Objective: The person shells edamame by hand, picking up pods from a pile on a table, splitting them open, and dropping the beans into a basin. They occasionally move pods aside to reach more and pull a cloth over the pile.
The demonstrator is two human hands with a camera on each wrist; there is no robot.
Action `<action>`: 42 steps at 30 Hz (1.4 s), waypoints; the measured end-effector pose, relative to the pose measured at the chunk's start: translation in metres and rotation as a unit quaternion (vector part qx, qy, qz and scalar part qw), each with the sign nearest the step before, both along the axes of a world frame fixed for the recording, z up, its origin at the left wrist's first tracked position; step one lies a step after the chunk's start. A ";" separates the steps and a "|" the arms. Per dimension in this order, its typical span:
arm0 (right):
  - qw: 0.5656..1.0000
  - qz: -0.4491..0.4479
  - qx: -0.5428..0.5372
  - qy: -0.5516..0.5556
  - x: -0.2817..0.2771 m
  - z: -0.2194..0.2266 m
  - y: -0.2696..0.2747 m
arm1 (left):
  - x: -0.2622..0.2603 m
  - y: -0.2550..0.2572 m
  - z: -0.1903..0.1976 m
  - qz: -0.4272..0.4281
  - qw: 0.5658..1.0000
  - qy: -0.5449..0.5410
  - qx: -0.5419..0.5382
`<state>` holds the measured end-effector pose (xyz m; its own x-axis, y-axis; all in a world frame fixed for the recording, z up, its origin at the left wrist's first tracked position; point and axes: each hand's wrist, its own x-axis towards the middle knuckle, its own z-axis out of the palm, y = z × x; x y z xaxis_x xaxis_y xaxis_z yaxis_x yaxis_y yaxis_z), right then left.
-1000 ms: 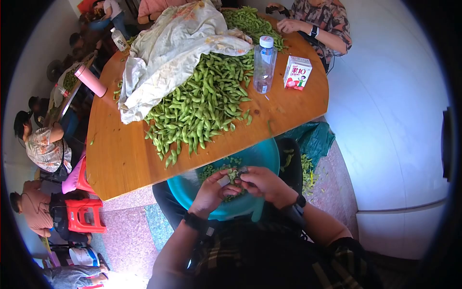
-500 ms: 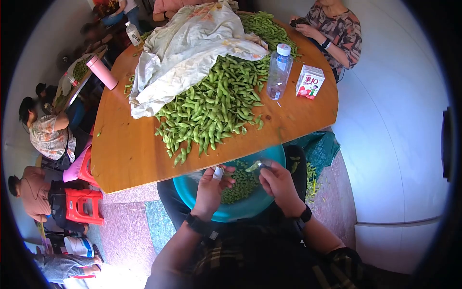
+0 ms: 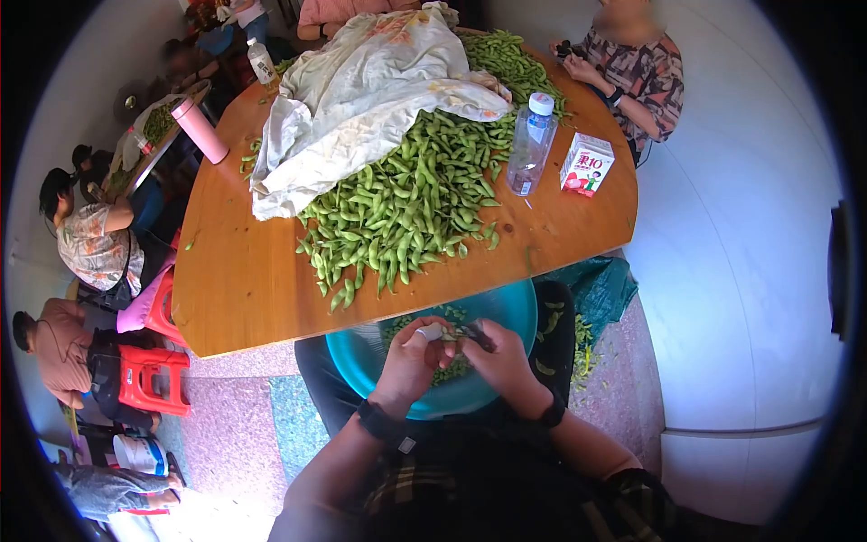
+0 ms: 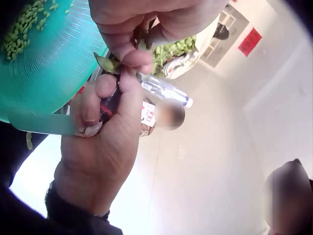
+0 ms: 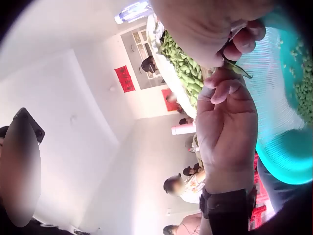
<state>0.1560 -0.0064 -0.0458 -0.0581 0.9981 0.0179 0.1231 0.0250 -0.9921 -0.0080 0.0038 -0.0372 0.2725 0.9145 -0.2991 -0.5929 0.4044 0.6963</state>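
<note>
Over the teal basin (image 3: pixel 341 350) my two hands meet fingertip to fingertip. My left hand (image 3: pixel 406 369), with a white wrap (image 3: pixel 430 331) on one digit, pinches a green edamame pod (image 4: pixel 106 63). My right hand (image 3: pixel 506 366) has its fingers curled round a small dark tool (image 4: pixel 110 100), mostly hidden in the palm; its kind cannot be told. In the right wrist view the edamame pod (image 5: pixel 238 69) pokes out between the fingers of both hands. Shelled beans (image 4: pixel 30 24) lie spread over the bottom of the basin.
A wooden table (image 3: pixel 235 294) bears a heap of edamame pods (image 3: pixel 397 212) partly under a white cloth (image 3: pixel 361 99). A clear bottle (image 3: pixel 531 149), a drink carton (image 3: pixel 587 167) and a pink flask (image 3: pixel 200 131) stand on it. Another person (image 3: pixel 632 77) sits at the far right.
Half a second ago my hands were apart, with an edamame pod at the right fingertips and the dark tool there. Now they have come back together over the basin, around a pod.
</note>
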 end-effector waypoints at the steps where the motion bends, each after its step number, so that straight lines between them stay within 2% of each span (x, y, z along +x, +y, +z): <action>1: 1.000 0.000 0.000 -0.001 0.000 0.000 0.000 | 0.001 0.000 0.000 0.000 1.000 -0.001 0.000; 4: 0.998 -0.019 0.027 -0.051 -0.001 0.006 0.000 | 0.001 0.000 0.000 -0.019 0.999 -0.019 -0.020; 6: 0.991 -0.027 0.060 -0.117 -0.001 0.011 0.000 | 0.000 -0.002 -0.001 -0.078 0.980 0.163 0.090; 10: 0.992 -0.022 0.069 -0.106 0.003 0.009 0.002 | -0.005 -0.001 -0.007 -0.103 0.971 0.182 0.114; 12: 0.998 0.006 0.013 -0.065 0.006 0.002 0.002 | -0.010 0.000 -0.011 -0.116 0.898 0.338 0.256; 13: 0.998 0.006 0.012 -0.065 0.007 0.002 0.002 | -0.012 -0.001 -0.011 -0.116 0.898 0.338 0.256; 15: 0.985 0.016 -0.158 0.063 0.008 0.003 0.003 | -0.015 -0.001 -0.007 -0.068 0.814 0.443 0.369; 16: 0.985 0.018 -0.159 0.064 0.008 0.002 0.003 | -0.016 -0.002 -0.012 -0.068 0.814 0.444 0.368; 18: 0.986 -0.003 -0.138 0.091 0.006 -0.002 0.005 | -0.016 -0.003 -0.016 0.040 0.765 0.545 0.341; 19: 0.986 -0.003 -0.138 0.092 0.006 -0.003 0.006 | -0.015 -0.005 -0.010 0.040 0.764 0.545 0.341; 21: 0.992 -0.028 -0.097 0.078 0.005 -0.004 0.007 | -0.013 -0.014 0.005 -0.050 0.855 0.472 0.208; 25: 0.995 -0.014 -0.058 0.079 -0.001 -0.002 0.004 | -0.006 -0.012 -0.002 -0.089 0.856 0.463 0.212; 28: 0.987 -0.009 -0.108 0.115 -0.001 0.004 0.000 | -0.002 -0.014 -0.010 -0.108 0.872 0.438 0.191; 30: 0.957 -0.008 -0.227 0.182 0.001 0.009 -0.001 | 0.000 -0.012 -0.022 -0.070 0.850 0.426 0.303; 34: 0.942 0.020 -0.263 0.209 0.007 0.012 -0.006 | -0.001 -0.018 -0.023 -0.117 0.842 0.442 0.286; 36: 0.904 0.021 -0.315 0.288 0.009 0.014 -0.006 | -0.001 -0.018 -0.027 -0.154 0.905 0.354 0.178; 37: 0.904 0.020 -0.315 0.289 0.009 0.012 -0.007 | 0.000 -0.018 -0.031 -0.156 0.905 0.355 0.178; 39: 0.913 0.015 -0.292 0.286 0.008 0.006 -0.008 | 0.004 -0.018 -0.034 -0.145 0.946 0.264 0.117; 40: 0.912 0.014 -0.292 0.287 0.009 0.003 -0.008 | 0.006 -0.018 -0.034 -0.146 0.946 0.265 0.116; 42: 0.895 0.009 -0.297 0.334 0.011 -0.001 -0.008 | 0.010 -0.016 -0.029 -0.118 0.963 0.238 0.037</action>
<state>0.1665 -0.0140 -0.0472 -0.2491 0.8418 -0.4789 -0.4962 -0.5356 -0.6834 0.0015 -0.0123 -0.0667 0.3238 0.8672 -0.3782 -0.0967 0.4280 0.8986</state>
